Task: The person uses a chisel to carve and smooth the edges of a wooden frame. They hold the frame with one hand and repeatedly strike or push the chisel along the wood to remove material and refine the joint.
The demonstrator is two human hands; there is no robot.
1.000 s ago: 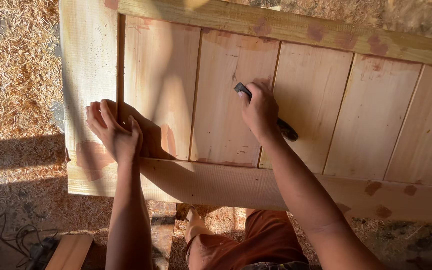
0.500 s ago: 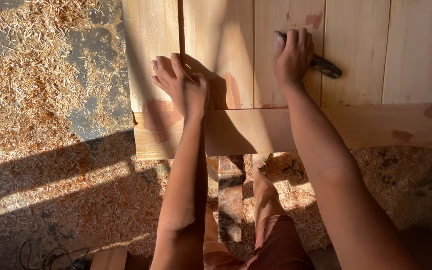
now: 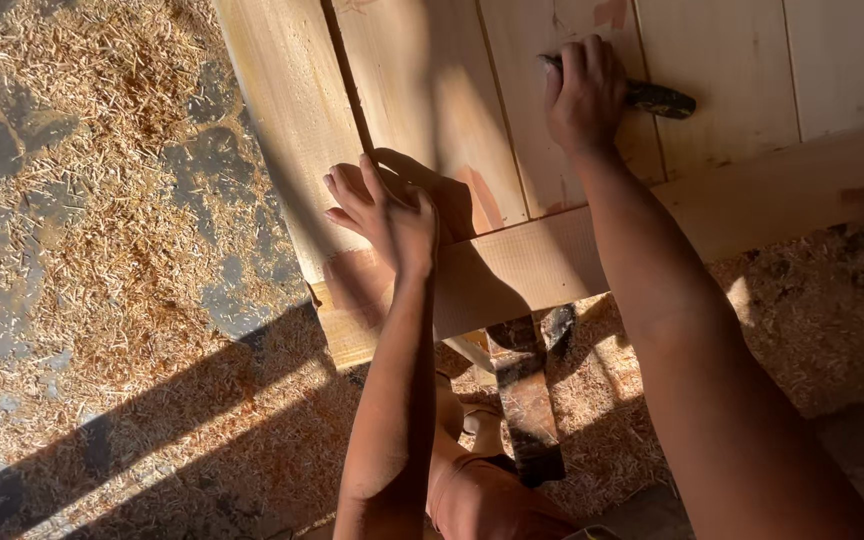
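Note:
A pale wooden panel (image 3: 722, 60) made of vertical boards fills the upper right, with a cross rail (image 3: 772, 190) along its lower edge. My left hand (image 3: 387, 215) rests flat near the panel's left corner, fingers spread, pressing on the boards. My right hand (image 3: 584, 95) is closed around a dark-handled tool (image 3: 657, 98) held against a board near the top. The tool's working end is hidden under my fingers.
Wood shavings and sawdust (image 3: 102, 250) cover the grey floor on the left and below. A dark wooden support (image 3: 527, 400) stands under the panel. My bent leg in orange cloth (image 3: 482, 490) shows at the bottom.
The view has swung so the panel sits further right and higher in frame. Both hands keep the same places on the panel, the right still gripping the tool.

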